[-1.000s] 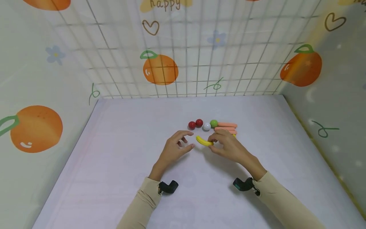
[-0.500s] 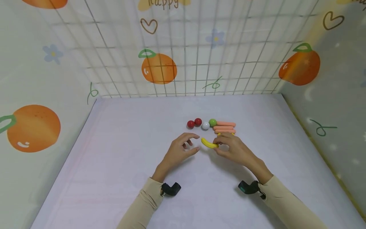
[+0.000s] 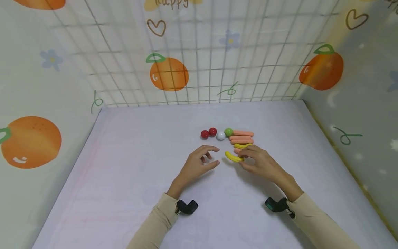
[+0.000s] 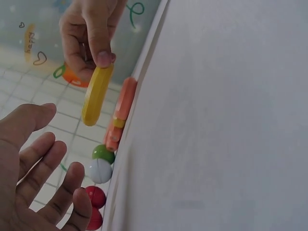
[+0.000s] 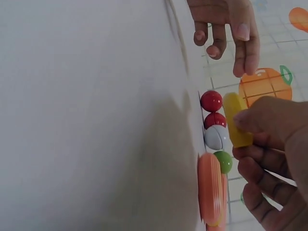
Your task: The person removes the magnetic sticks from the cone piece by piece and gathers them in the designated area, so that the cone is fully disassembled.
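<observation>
My right hand (image 3: pixel 264 164) pinches a yellow toy banana (image 3: pixel 232 157) by its right end, thumb on one side and fingers on the other. The banana is held up over the table, its free end pointing toward my left hand (image 3: pixel 199 162). That hand holds nothing; its thumb and fingers are spread apart, just left of the banana. In the left wrist view, the banana (image 4: pixel 97 96) hangs from the right hand's fingertips, apart from the left fingers. Beyond the right fingers lie a second yellow banana (image 3: pixel 242 146) and several pink sausage-like sticks (image 3: pixel 242 137), partly covered by the hand.
Left of the sticks, a green ball (image 3: pixel 228 132), a white ball (image 3: pixel 220 135) and two red balls (image 3: pixel 204 134) sit in a loose row on the pale table (image 3: pixel 130 145). A wire grid (image 3: pixel 205 76) under a printed orange-patterned cover stands behind the table, with side walls left and right.
My right hand has moved right with the toy banana, uncovering more of the second banana and a pink stick. My left hand has followed slightly to the right, still holding nothing.
</observation>
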The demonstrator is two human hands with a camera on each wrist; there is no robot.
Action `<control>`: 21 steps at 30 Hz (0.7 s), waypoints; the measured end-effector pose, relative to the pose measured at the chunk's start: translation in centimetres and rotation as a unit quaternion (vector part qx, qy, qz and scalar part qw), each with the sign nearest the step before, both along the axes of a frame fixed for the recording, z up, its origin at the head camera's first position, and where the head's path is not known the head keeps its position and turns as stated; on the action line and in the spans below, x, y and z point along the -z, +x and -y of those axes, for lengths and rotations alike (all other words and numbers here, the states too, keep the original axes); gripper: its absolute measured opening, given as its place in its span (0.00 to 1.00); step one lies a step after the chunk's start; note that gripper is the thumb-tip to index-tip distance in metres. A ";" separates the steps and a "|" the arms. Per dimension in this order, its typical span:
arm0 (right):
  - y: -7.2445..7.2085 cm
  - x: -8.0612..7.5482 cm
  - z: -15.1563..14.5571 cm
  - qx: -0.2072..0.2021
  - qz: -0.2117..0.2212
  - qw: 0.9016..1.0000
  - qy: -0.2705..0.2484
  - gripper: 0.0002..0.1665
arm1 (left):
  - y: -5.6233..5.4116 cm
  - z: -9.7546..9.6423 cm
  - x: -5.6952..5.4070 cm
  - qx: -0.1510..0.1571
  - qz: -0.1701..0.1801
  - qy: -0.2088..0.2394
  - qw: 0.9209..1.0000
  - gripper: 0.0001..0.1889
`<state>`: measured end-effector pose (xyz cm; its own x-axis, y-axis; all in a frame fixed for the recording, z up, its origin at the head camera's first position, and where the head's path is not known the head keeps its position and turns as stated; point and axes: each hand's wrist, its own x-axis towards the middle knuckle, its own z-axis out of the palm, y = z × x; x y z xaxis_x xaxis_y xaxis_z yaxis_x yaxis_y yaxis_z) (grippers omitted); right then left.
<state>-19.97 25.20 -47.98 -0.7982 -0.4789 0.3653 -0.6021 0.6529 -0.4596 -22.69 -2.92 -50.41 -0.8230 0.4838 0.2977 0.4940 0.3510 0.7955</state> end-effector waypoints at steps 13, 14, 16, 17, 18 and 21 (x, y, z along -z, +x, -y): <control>0.1 0.2 -1.7 0.029 0.049 0.998 0.031 0.14 | -0.6 -1.9 0.4 0.019 0.021 0.011 1.000 0.22; 0.1 0.2 -1.8 0.031 0.053 0.998 0.034 0.14 | -0.6 -1.9 0.3 0.018 0.021 0.012 1.000 0.22; 0.1 0.3 -2.0 0.033 0.058 0.997 0.039 0.14 | -0.6 -2.1 0.3 0.016 0.021 0.015 1.000 0.22; 0.1 0.3 -2.0 0.034 0.059 0.997 0.043 0.14 | -0.7 -2.1 0.3 0.017 0.020 0.017 1.000 0.22; 0.1 0.3 -2.1 0.035 0.059 0.997 0.045 0.14 | -0.7 -2.3 0.3 0.018 0.019 0.020 0.999 0.22; 0.0 0.4 -2.3 0.035 0.058 0.996 0.050 0.14 | -0.7 -2.6 0.2 0.023 0.020 0.025 0.999 0.22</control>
<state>-19.93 27.45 -48.39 -0.8647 -0.4504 0.2224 -0.5007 0.7372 -0.4536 -23.36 -0.33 -50.62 -0.8123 0.5065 0.2892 0.4759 0.2889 0.8307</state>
